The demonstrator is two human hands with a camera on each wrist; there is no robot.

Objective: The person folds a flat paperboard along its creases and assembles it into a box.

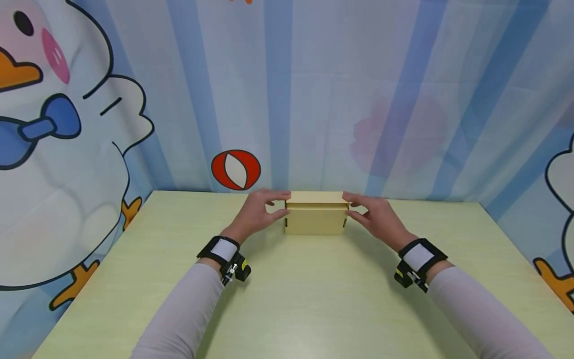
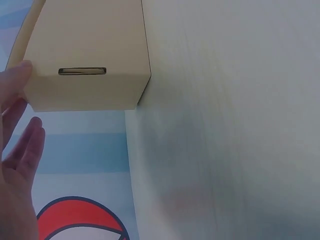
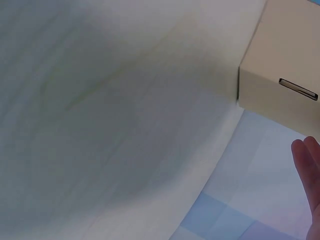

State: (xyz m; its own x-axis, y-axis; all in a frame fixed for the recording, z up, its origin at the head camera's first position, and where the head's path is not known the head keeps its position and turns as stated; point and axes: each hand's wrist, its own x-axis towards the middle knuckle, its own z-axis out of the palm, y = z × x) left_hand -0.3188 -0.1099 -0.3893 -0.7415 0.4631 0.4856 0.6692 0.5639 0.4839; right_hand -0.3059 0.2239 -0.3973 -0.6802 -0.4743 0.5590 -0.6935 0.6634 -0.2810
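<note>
A small cream cardboard box [image 1: 316,223] stands on the table near its back edge. Its lid [image 1: 316,197] lies over the top, and a narrow gap shows between the lid and the front panel. At the left end, my left hand [image 1: 262,209] holds the upper corner, index finger at the lid and thumb lower at the front edge. My right hand [image 1: 378,217] grips the opposite corner in much the same way. A slot [image 2: 82,71] shows near one box edge in the left wrist view. In the right wrist view, most of the right hand is out of frame.
The pale wooden table [image 1: 323,299] reaches back to a striped blue curtain [image 1: 314,99] printed with a duck and a red ball. Each wrist wears a black strap with a small camera, the left one [image 1: 242,269] and the right one [image 1: 403,275] hanging inward.
</note>
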